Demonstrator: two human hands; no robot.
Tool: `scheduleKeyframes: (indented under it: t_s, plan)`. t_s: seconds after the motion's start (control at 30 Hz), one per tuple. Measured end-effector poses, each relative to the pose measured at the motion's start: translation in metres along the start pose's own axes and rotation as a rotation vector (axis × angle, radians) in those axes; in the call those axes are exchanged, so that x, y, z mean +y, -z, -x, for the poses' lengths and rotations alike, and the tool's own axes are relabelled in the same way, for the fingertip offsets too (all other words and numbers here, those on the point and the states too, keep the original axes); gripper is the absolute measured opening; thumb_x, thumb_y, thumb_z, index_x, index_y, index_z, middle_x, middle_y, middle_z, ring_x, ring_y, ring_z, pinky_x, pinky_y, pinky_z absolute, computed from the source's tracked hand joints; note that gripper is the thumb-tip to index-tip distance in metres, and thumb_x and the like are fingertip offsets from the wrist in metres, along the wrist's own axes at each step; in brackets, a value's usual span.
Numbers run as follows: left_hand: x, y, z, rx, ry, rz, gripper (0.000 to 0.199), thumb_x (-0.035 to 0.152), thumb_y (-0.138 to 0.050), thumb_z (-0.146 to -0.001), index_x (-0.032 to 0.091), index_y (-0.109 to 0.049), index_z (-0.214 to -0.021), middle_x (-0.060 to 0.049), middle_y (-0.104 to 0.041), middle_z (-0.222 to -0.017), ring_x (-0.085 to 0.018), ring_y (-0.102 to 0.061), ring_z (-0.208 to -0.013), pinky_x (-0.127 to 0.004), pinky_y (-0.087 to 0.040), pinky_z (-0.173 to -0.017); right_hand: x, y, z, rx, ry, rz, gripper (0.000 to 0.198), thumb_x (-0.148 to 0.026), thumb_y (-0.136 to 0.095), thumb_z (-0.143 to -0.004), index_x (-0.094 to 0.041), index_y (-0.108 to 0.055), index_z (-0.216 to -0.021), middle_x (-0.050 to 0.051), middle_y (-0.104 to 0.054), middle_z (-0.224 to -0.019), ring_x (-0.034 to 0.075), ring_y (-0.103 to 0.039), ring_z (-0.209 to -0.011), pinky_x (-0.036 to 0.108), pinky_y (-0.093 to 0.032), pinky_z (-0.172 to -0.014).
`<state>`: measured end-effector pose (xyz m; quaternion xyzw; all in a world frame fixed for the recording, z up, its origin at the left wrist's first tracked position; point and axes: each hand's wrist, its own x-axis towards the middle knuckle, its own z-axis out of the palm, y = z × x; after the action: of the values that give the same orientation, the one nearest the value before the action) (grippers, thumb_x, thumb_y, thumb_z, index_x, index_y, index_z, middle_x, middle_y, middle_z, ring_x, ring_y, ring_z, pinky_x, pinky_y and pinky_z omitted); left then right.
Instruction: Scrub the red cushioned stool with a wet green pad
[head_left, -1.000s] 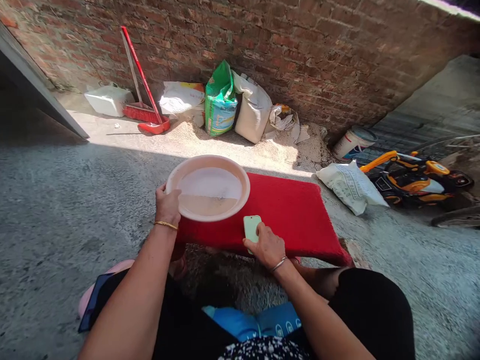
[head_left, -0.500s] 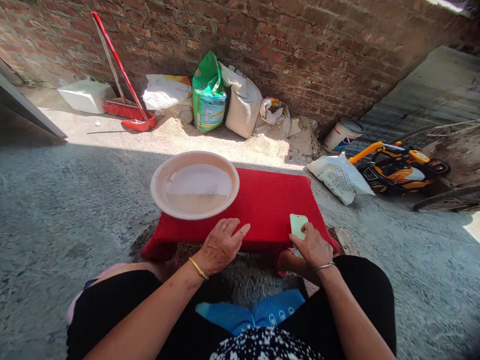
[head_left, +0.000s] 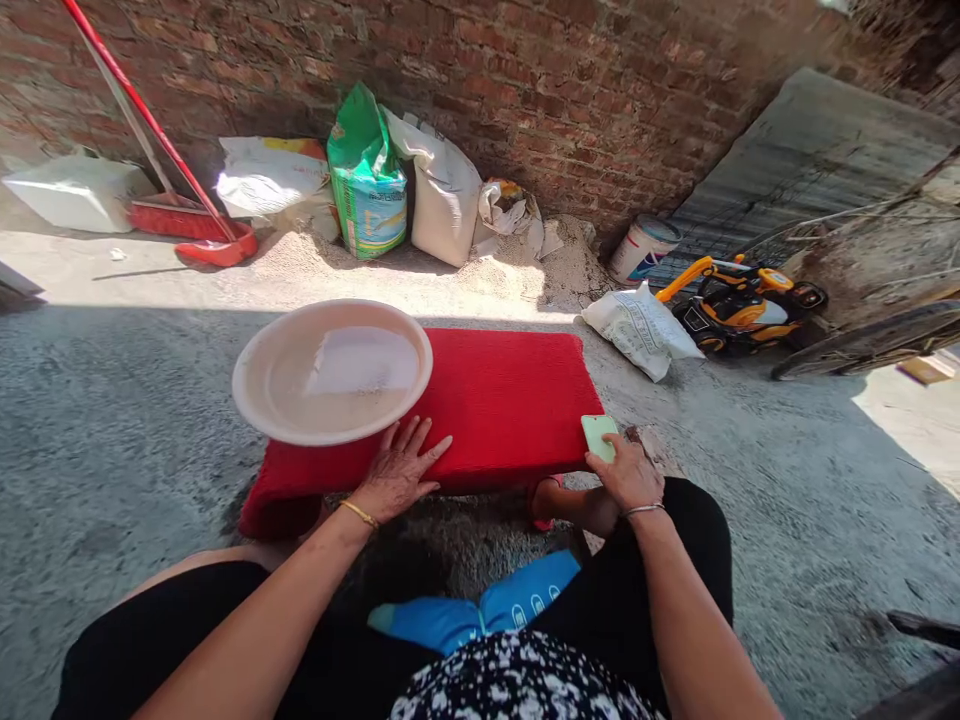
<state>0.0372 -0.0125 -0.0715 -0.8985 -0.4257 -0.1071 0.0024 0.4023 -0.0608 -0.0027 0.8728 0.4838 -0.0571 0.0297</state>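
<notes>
Low in the foreground, the left forearm (head_left: 270, 610) slants up and rightward from the lap, while the right forearm (head_left: 690, 605) slants up and leftward, both elbows set wide. The right hand (head_left: 628, 475) bends inward over the right knee, back upward, thumb and fingers closed on the edges of a pale green phone (head_left: 598, 435) at the near right corner of the red-covered bench (head_left: 506, 385). The left hand (head_left: 401, 472) reaches palm down over the bench's near edge, left of its middle, with fingers fanned wide, thumb pointing right and nothing in its grasp; its fingertips are just beside the basin's rim, and whether they touch it I cannot tell. That pale basin (head_left: 277, 370), with water in it, takes up the left end, jutting past the left edge. Beyond the far right corner lies a white sack (head_left: 641, 330); farther back, filled bags (head_left: 446, 200) lean against a brick wall (head_left: 555, 110).
</notes>
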Motion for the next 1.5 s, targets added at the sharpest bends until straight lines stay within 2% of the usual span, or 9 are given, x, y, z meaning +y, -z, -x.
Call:
scheduleKeyframes:
  t_s: [0.1,0.3,0.4,0.57,0.67,0.87,1.07,1.33,1.5]
  plan:
    - [-0.002,-0.004,-0.001,0.017,0.011,-0.011,0.073,0.037,-0.071,-0.071,0.033,-0.043,-0.139,-0.014,-0.038,-0.148,-0.035,-0.03,-0.137,-0.056,-0.022,-0.11,0.011,0.0,0.003,0.064,-0.056,-0.049,0.052,-0.053,-0.047,-0.084,-0.025,-0.052,-0.127,0.011,-0.056,-0.115,0.026,-0.056,-0.104,0.036,-0.043,-0.082]
    - [-0.005,-0.008,-0.003,0.049,-0.01,-0.027,0.069,0.036,-0.07,-0.071,0.032,-0.047,-0.136,-0.015,-0.041,-0.145,-0.036,-0.034,-0.135,-0.055,-0.025,-0.108,-0.031,-0.029,0.042,-0.029,0.557,-0.152,0.05,-0.044,-0.057,-0.079,-0.026,-0.055,-0.126,0.007,-0.057,-0.111,0.021,-0.055,-0.099,0.029,-0.04,-0.088]
    - [-0.006,-0.009,-0.003,0.058,-0.015,-0.029,0.067,0.038,-0.068,-0.072,0.032,-0.048,-0.135,-0.015,-0.043,-0.144,-0.036,-0.035,-0.134,-0.056,-0.026,-0.107,-0.013,-0.031,0.033,-0.038,0.48,-0.167,0.05,-0.043,-0.058,-0.079,-0.028,-0.054,-0.126,0.006,-0.056,-0.114,0.021,-0.054,-0.1,0.029,-0.039,-0.089]
    - [-0.007,-0.011,-0.004,0.069,-0.019,-0.037,0.064,0.041,-0.065,-0.074,0.031,-0.049,-0.135,-0.015,-0.044,-0.143,-0.036,-0.037,-0.133,-0.057,-0.026,-0.106,0.058,-0.024,0.0,0.037,0.073,-0.192,0.049,-0.045,-0.057,-0.079,-0.028,-0.052,-0.125,0.006,-0.056,-0.12,0.022,-0.055,-0.106,0.032,-0.041,-0.089]
    - [-0.007,-0.012,-0.004,0.08,-0.018,-0.031,0.063,0.04,-0.065,-0.074,0.031,-0.051,-0.134,-0.016,-0.044,-0.143,-0.037,-0.038,-0.132,-0.057,-0.026,-0.106,0.069,-0.025,-0.004,0.066,-0.112,-0.193,0.051,-0.047,-0.053,-0.081,-0.026,-0.049,-0.126,0.008,-0.055,-0.122,0.024,-0.054,-0.109,0.034,-0.042,-0.087]
    - [-0.007,-0.011,-0.004,0.09,-0.006,-0.003,0.061,0.038,-0.066,-0.073,0.033,-0.052,-0.132,-0.013,-0.046,-0.142,-0.036,-0.039,-0.132,-0.057,-0.026,-0.107,0.06,-0.033,0.001,0.036,0.092,-0.238,0.053,-0.043,-0.056,-0.078,-0.026,-0.046,-0.128,0.007,-0.051,-0.129,0.024,-0.052,-0.112,0.033,-0.041,-0.091]
    - [-0.008,-0.013,-0.004,0.082,-0.004,-0.043,0.062,0.038,-0.065,-0.072,0.033,-0.052,-0.132,-0.012,-0.046,-0.142,-0.035,-0.038,-0.133,-0.056,-0.026,-0.107,0.077,-0.036,-0.003,0.173,-0.165,-0.3,0.063,-0.045,-0.055,-0.077,-0.02,-0.036,-0.131,0.013,-0.052,-0.127,0.027,-0.055,-0.109,0.035,-0.043,-0.085]
    - [-0.01,-0.017,-0.003,0.098,-0.032,-0.09,0.063,0.038,-0.064,-0.072,0.031,-0.051,-0.133,-0.015,-0.046,-0.142,-0.037,-0.039,-0.132,-0.056,-0.026,-0.107,0.001,-0.094,0.042,0.165,0.456,-0.44,0.051,-0.041,-0.056,-0.077,-0.017,-0.042,-0.12,0.013,-0.054,-0.125,0.022,-0.05,-0.117,0.036,-0.038,-0.1]
    - [-0.01,-0.019,-0.003,0.129,-0.035,-0.07,0.062,0.038,-0.063,-0.073,0.031,-0.051,-0.134,-0.015,-0.045,-0.142,-0.036,-0.039,-0.132,-0.056,-0.026,-0.107,0.006,-0.103,0.036,0.235,0.285,-0.487,0.042,-0.038,-0.054,-0.077,-0.017,-0.044,-0.112,0.014,-0.055,-0.124,0.024,-0.051,-0.115,0.039,-0.038,-0.1]
